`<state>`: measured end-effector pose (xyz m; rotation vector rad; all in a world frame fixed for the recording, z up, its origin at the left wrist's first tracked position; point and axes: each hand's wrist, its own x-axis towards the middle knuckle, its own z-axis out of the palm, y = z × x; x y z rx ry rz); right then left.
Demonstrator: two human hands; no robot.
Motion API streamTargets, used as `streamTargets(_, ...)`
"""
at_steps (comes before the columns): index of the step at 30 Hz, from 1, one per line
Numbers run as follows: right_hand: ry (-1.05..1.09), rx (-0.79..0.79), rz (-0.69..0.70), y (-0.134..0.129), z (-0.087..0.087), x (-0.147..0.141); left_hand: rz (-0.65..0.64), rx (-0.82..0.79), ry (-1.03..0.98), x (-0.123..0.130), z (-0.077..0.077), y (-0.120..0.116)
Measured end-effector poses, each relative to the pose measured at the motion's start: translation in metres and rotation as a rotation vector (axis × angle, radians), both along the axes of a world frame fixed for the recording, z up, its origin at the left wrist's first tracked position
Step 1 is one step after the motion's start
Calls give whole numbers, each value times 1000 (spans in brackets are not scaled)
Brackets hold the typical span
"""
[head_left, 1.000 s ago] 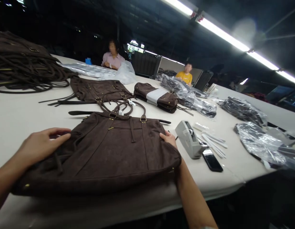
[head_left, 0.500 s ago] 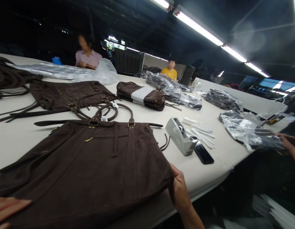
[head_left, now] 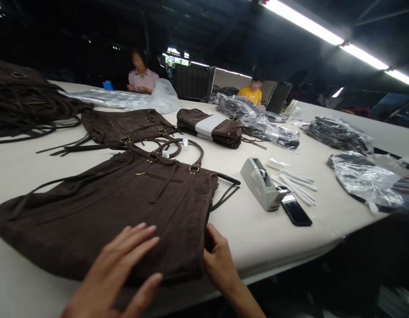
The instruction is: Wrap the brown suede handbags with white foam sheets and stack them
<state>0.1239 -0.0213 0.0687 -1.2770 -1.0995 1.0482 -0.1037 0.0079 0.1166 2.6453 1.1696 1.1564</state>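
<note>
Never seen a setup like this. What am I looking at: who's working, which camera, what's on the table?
No robot: this is a person working bare-handed, seen by one camera worn on the head, looking forward and down. A brown bag lies at the near side of the pale table. The left hand is spread over it; contact is unclear. The right hand is at the bag's right edge, its grip partly hidden. To the right are a tape dispenser, white strips and a phone. Farther off lie other bags and plastic-wrapped bundles.
</note>
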Motion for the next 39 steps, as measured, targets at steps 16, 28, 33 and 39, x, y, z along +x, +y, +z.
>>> streamTargets(16, -442, 23, -417, -9, 17, 81, 153, 140, 81, 76, 30, -1)
streamTargets(28, -861, 685, 213, 88, 57, 42, 208, 31, -13, 39, 62, 16)
streamTargets(33, -996, 698, 373, 125, 34, 44, 311, 48, 122, 24, 50, 10)
streamTargets(39, -1283, 763, 76, 141, 39, 37, 310, -2, 179, -7, 31, 21)
